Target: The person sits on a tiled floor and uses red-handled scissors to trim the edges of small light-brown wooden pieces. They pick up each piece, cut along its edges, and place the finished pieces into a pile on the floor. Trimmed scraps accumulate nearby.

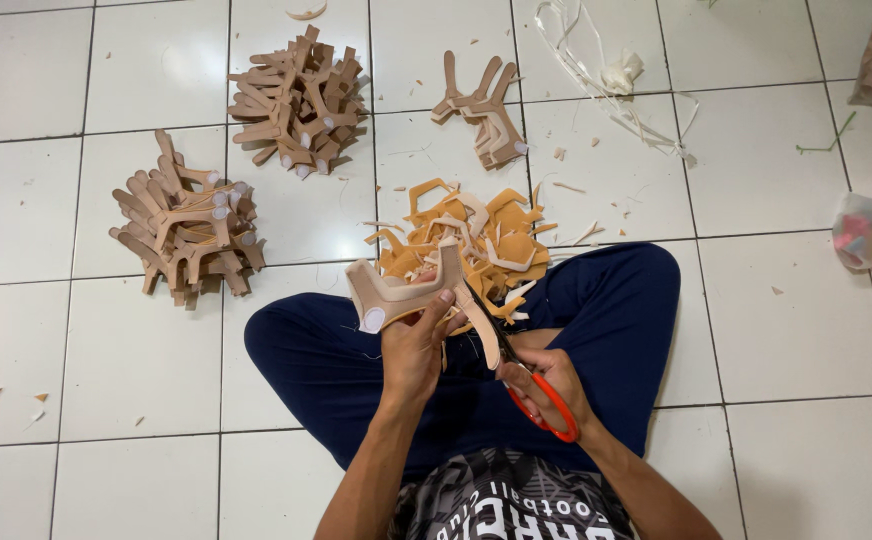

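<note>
Head view: person seated cross-legged on white floor tiles [776,330]. Left hand [418,345] closed around a tan Y-shaped cut piece [401,290], raised above the lap so its edge meets the blades. Right hand [546,385] closed through the orange handles of the scissors [526,375], blades angled up against the piece's right limb. Orange and tan offcuts [476,240] lie heaped just ahead of the knees, where trimmings would fall. Three stacks of like pieces sit farther out and apart: left stack [184,225], middle stack [298,100], small stack [484,110], seemingly sorted within arm's reach. White strapping [606,75] lies beyond.
</note>
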The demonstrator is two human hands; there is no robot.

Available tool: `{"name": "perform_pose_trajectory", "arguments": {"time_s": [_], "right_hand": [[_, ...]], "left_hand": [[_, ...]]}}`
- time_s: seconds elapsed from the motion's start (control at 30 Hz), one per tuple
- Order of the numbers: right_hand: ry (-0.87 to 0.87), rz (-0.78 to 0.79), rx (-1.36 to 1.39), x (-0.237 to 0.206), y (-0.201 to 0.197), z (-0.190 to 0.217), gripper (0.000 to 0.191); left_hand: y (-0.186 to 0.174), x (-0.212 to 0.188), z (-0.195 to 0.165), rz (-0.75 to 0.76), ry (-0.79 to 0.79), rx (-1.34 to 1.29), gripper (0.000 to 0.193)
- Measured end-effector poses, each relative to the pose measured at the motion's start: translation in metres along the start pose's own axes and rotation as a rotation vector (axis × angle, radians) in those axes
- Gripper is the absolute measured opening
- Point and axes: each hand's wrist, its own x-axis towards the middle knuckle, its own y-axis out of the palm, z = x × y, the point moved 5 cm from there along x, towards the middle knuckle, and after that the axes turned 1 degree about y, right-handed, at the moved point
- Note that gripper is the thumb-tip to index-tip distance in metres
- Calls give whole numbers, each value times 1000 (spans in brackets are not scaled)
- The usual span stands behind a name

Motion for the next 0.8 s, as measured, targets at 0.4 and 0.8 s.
{"name": "perform_pose_trajectory", "arguments": {"time_s": [0.4, 0.8], "right_hand": [[-142, 45, 105, 21, 15, 17, 68], [-82, -75, 133, 13, -1, -8, 57]], "left_hand": [[12, -12, 30, -32, -156, -205, 39], [-3, 12, 14, 8, -234, -172, 32]]}}
